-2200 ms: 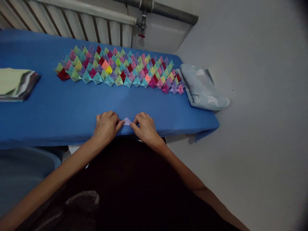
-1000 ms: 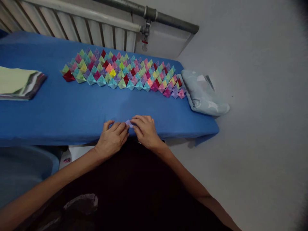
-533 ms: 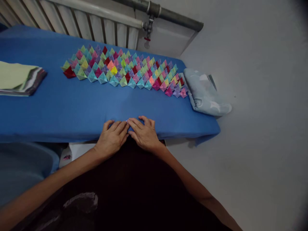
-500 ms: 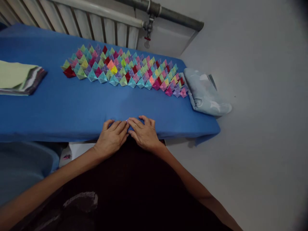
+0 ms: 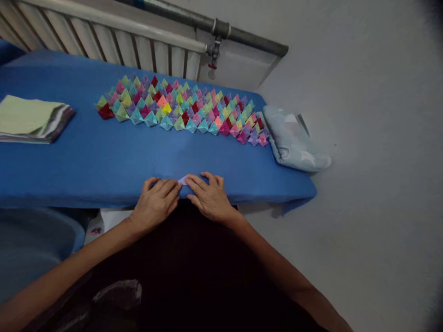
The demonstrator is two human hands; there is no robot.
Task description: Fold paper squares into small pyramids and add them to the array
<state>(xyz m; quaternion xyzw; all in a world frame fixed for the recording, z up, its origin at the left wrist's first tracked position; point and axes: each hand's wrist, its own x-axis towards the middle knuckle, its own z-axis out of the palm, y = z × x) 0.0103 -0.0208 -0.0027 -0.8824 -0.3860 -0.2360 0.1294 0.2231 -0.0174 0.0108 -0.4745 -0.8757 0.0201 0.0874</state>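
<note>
A small piece of folded lilac paper (image 5: 182, 180) lies near the front edge of the blue-covered table, mostly covered by my fingers. My left hand (image 5: 157, 199) has its fingertips closed on the paper's left side. On the right side, the fingers of my right hand (image 5: 207, 196) press the paper down, with the ring and little fingers raised and curled. Farther back stand rows of small folded paper shapes (image 5: 180, 123) in pink, red, blue, green, yellow and purple, apart from both hands.
The blue cloth (image 5: 114, 161) covers the table. A stack of coloured paper sheets (image 5: 26, 119) lies at the left, and a folded grey-blue cloth (image 5: 294, 140) at the right end. Behind are a radiator (image 5: 104, 39) and a pipe (image 5: 256, 39). A blue tub (image 5: 38, 240) stands below.
My hands have drawn slightly apart, and more of the lilac paper shows between them. The whole view has shifted a little with my head.
</note>
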